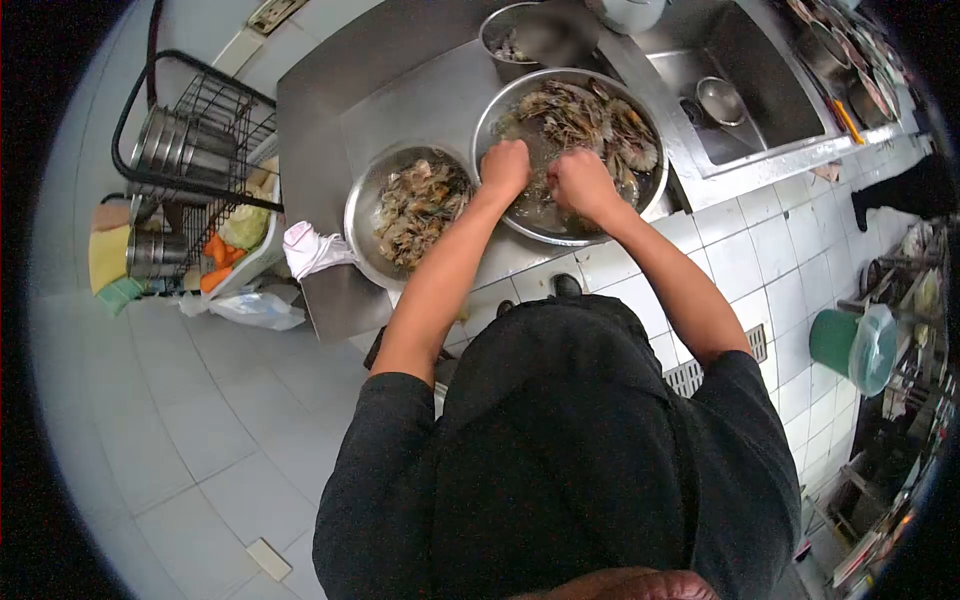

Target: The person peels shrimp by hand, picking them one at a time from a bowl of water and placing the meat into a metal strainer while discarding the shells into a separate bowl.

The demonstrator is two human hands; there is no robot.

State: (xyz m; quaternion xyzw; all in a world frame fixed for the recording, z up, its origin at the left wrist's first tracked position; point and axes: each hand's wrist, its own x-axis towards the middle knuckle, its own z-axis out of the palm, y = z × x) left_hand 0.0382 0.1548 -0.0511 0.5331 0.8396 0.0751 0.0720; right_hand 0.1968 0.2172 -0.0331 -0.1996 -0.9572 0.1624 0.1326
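Both hands are over a large round metal bowl [655, 185] that holds water and a heap of brownish shellfish, perhaps shrimp [575, 112]. My left hand [506, 168] is closed near the bowl's left side; what it grips, if anything, is hidden. Close beside it, my right hand [580, 182] is also closed, with its fingers curled towards the left hand and their contents too small to make out. Left of this bowl stands a second metal bowl [362, 222] with a pile of similar shellfish pieces [418, 208]. A pinkish-white cloth [312, 250] lies at its left edge.
A metal pot [492, 42], partly blurred, stands behind the large bowl. To the right is a sink [690, 70] with a strainer [720, 100]. A black wire rack [200, 130] and vegetables [240, 228] are at the left. A green bucket [835, 342] stands at the right.
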